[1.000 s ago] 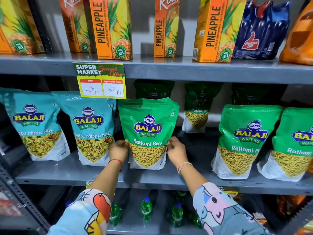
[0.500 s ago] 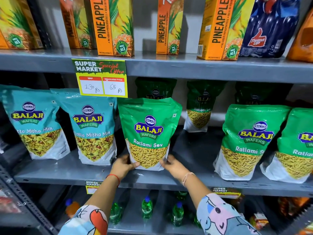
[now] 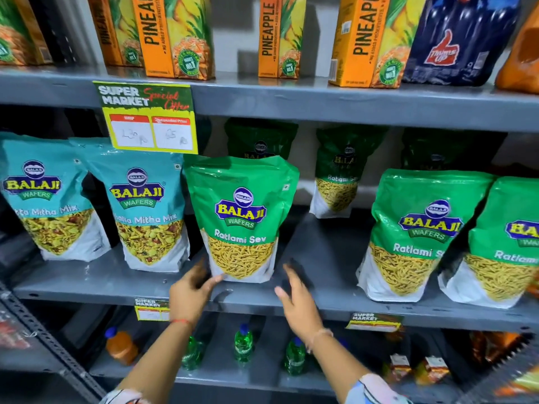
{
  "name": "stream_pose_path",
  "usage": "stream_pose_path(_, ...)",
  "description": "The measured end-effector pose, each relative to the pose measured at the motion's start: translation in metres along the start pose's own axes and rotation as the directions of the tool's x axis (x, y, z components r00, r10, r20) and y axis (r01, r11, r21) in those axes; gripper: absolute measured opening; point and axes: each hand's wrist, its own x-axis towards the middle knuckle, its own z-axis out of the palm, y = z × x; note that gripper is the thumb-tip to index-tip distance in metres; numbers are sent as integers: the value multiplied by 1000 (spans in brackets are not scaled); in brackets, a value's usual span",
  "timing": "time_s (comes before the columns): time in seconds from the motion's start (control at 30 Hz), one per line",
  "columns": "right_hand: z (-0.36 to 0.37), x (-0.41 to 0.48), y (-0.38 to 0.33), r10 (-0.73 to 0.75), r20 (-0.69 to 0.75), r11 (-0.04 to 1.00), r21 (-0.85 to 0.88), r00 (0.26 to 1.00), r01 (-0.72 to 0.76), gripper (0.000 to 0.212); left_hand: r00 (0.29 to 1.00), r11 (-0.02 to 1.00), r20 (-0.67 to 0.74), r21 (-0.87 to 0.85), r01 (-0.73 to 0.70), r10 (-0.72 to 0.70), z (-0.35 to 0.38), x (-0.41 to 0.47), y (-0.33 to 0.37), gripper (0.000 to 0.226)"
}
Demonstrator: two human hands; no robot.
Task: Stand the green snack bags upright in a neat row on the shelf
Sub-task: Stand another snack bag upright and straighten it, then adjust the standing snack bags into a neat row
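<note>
Setting: a grey metal shop shelf (image 3: 87, 282), seen from the person's head, with a row of snack pouches standing on it.

Main bag: a glossy green plastic pouch labelled Ratlami Sev (image 3: 242, 220) stands upright near the front edge at the centre of the view, its printed face turned outward, probably so shoppers can read it.

Left hand: the left hand (image 3: 191, 295) is at about 7 o'clock from the pouch, fingers spread and loose, gripping nothing; its fingertips lie at the pouch's lower left corner, and blur hides whether they touch.

Right hand: the right hand (image 3: 297, 298) is at about 5 o'clock from the pouch, open and empty, apart from the bag.

Why so placed: both hands flank the base, which suggests steadying or letting go of a bag that stands on its own.

Neighbours to the left: two teal pouches of Khatta Mitha Mix (image 3: 148, 217) stand at 9 o'clock; the nearer one is just beside the green pouch.

Neighbours to the right: two more green front-row pouches (image 3: 420, 237) stand at 3 o'clock, leaning slightly, with a bare gap between them and the centre bag.

Back row: darker green pouches at the rear (image 3: 338, 176) sit in shadow at 12 to 1 o'clock.

Progress: one bag looks set; the leaning bags and the gap likely remain.

Above: orange pineapple juice cartons (image 3: 175, 36) fill the upper shelf.
</note>
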Motion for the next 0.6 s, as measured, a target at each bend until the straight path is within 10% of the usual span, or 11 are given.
stream_pose_path(0.1, -38, -41, 29, -61, -157, 994, 80, 986, 74, 29, 964, 975, -201, 174, -139, 173, 6, -42, 16, 17)
stream_pose_path(0.37, -182, -70, 81, 163, -595, 954, 300, 787, 30, 16, 950, 965, 252, -229, -127, 185, 151, -75, 87, 48)
stream_pose_path(0.5, -234, -51, 106, 199, -374, 954, 283, 906, -93, 64, 822, 972, 540, -223, -70, 183, 207, -74, 108, 138)
stream_pose_path(0.6, -248, -32, 109, 191, -163, 921, 370, 968, -119, 74, 776, 982, 609, -175, -73, 166, 230, -72, 115, 128)
